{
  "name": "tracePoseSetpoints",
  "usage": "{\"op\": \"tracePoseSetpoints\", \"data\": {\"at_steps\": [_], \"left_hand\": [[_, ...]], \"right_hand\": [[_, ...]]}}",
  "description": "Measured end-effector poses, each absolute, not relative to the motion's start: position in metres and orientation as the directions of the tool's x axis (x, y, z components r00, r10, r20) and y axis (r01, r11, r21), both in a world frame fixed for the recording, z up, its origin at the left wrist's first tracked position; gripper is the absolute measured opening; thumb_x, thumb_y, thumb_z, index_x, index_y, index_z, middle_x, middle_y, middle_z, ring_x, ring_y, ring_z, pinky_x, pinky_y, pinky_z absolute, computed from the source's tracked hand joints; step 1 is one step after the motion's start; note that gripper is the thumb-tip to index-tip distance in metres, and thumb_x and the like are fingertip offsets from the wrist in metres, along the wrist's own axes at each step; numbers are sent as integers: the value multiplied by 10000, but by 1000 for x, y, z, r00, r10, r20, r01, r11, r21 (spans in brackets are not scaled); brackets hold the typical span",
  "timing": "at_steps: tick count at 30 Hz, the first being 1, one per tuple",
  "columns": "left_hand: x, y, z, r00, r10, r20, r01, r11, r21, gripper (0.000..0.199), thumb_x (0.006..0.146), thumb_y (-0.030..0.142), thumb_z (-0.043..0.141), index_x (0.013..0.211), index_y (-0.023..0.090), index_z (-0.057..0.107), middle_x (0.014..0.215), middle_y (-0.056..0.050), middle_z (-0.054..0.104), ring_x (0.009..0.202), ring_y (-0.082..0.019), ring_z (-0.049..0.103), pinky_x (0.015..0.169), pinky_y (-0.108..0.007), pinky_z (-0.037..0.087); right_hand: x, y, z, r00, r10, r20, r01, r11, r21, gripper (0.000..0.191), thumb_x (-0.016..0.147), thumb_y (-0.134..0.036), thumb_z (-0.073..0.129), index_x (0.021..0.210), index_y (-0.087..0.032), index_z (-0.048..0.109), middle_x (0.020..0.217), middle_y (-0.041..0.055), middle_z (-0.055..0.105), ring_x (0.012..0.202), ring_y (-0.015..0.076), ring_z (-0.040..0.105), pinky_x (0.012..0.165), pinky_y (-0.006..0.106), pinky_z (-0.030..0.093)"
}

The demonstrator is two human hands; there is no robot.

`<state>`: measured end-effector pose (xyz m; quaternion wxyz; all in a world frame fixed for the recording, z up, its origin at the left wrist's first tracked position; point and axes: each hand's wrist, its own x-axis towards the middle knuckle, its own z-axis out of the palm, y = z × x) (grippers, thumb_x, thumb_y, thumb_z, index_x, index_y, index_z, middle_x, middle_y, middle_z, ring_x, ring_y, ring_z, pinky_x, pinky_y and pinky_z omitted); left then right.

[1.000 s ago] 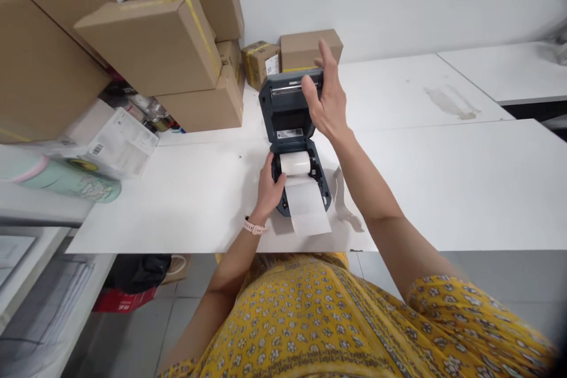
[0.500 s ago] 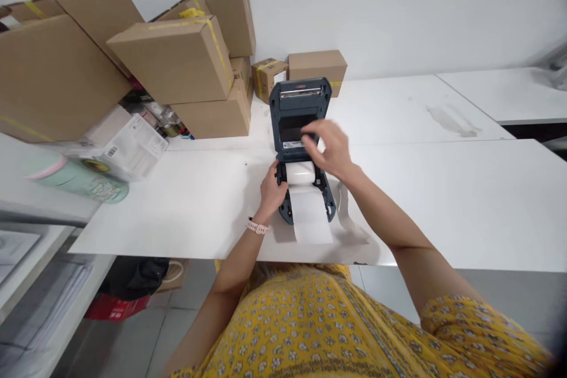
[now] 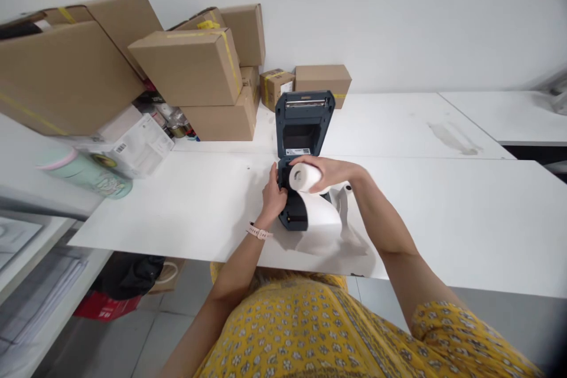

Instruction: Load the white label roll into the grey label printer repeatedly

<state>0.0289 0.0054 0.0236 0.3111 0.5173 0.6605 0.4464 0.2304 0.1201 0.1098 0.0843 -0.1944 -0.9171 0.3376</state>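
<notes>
On my head view, the right hand [image 3: 330,171] has its fingers curled over the white paper roll [image 3: 305,177], opened only as wide as the roll and grasping it near its right end. The roll sits over the base of the dark printer [image 3: 295,221], just in front of the raised lid [image 3: 305,115], its hollow core facing left; I can't tell whether its underside touches the base. Its loose paper tail [image 3: 325,221] curves down towards the near edge of the white table [image 3: 212,207]. I see the left hand [image 3: 273,195] against the printer's left side, fingers along the outer wall, thumb bent at the rim; whether it clenches or merely presses, I can't tell.
</notes>
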Motion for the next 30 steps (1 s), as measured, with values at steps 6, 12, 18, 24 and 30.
{"op": "tracePoseSetpoints", "data": {"at_steps": [6, 12, 18, 24, 30], "left_hand": [[29, 4, 24, -286, 957, 48, 408, 77, 910, 945, 755, 75, 576, 1651, 255, 331, 1615, -108, 539, 1453, -368, 555, 1228, -586, 408], [29, 3, 24, -261, 964, 50, 368, 51, 928, 926, 773, 73, 572, 1643, 279, 334, 1644, -91, 507, 1486, -348, 524, 1246, -574, 396], [32, 1, 32, -260, 965, 18, 390, 88, 916, 896, 804, 57, 522, 1655, 238, 312, 1671, -88, 470, 1537, -305, 465, 1276, -507, 374], [32, 1, 32, -261, 965, 33, 379, 71, 923, 876, 807, 54, 522, 1642, 252, 344, 1629, -77, 526, 1546, -288, 452, 1287, -491, 368], [32, 0, 30, -256, 965, 64, 397, 45, 917, 823, 829, 79, 545, 1610, 289, 395, 1595, -61, 563, 1488, -298, 518, 1264, -516, 389]], "right_hand": [[313, 118, 127, -625, 689, 368, -39, 443, -896, 1074, 675, -638, 882, 1566, -302, 386, 1299, 144, 741, 1092, 311, 747, 830, 425, 612], [318, 161, 63, -274, 925, 263, 127, 306, -944, 893, 707, -516, 837, 1473, -254, 460, 1363, 142, 698, 1147, 268, 709, 905, 390, 617], [296, 183, -9, -173, 973, 153, 129, 176, -976, 929, 587, -436, 879, 1423, -233, 528, 1392, 123, 664, 1268, 313, 639, 1090, 484, 542], [317, 148, -41, -216, 973, 78, -2, 79, -997, 828, 764, -546, 792, 1500, -328, 481, 1563, 90, 576, 1449, 278, 551, 1212, 515, 452], [355, 90, -34, -362, 932, 4, 3, 5, -1000, 702, 732, -433, 860, 1387, -318, 636, 1520, 96, 631, 1415, 297, 582, 1128, 477, 517]]}}
